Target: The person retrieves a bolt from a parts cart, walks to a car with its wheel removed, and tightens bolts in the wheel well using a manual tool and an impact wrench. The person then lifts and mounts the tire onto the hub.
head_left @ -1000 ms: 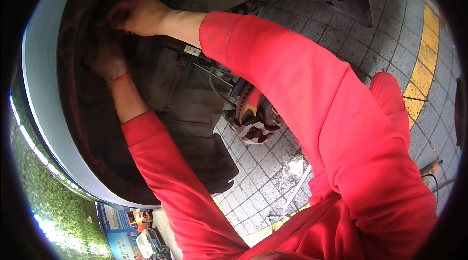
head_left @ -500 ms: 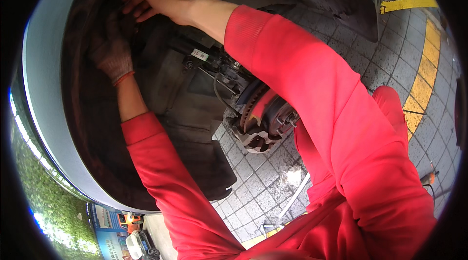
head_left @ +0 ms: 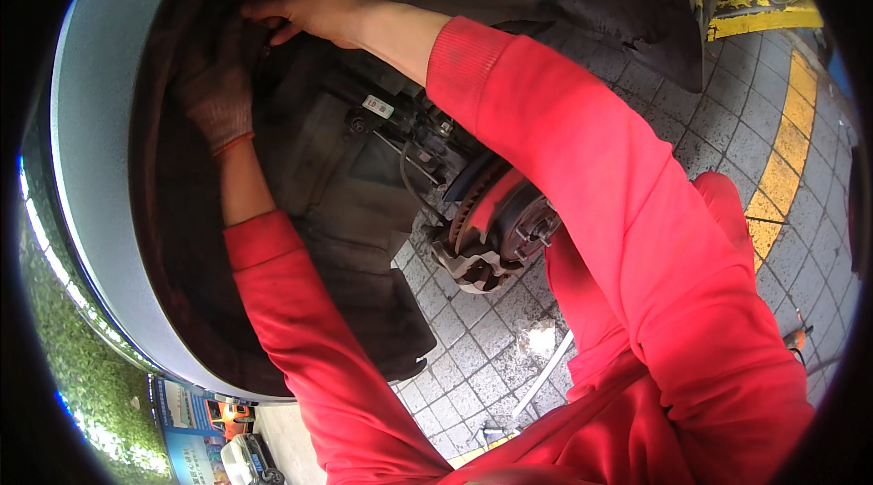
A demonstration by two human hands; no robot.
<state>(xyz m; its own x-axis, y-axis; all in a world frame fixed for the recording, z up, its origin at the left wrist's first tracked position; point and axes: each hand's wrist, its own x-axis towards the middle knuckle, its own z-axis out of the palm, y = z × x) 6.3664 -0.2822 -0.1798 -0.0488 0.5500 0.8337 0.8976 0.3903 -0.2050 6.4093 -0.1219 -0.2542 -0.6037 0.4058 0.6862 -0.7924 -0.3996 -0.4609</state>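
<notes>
Both my arms, in red sleeves, reach up into the dark wheel arch of a car. My left hand point(head_left: 218, 103), in a knitted work glove, is raised against the shadowed upper part of the wheel arch liner point(head_left: 318, 212); its fingers are lost in the dark. Just right of it and a bit higher, my bare right hand point(head_left: 314, 1) has its fingers bent in and thumb drawn toward them, closed at something too dark to make out. Below the hands, the shock absorber strut point(head_left: 341, 85) with a small white label slopes toward the brake disc point(head_left: 482, 199) and hub.
The grey-blue fender point(head_left: 105, 176) curves along the left. Under the disc hangs a brake caliper point(head_left: 480, 269). A pale bar point(head_left: 544, 374) and a clear plastic bag point(head_left: 538, 338) lie on the tiled floor. An orange-and-black tool point(head_left: 797, 338) rests at the far right.
The view has shifted slightly, moving the fender rightward in the picture. My right hand's fingers have drawn closer together; my left hand stays at about the same spot.
</notes>
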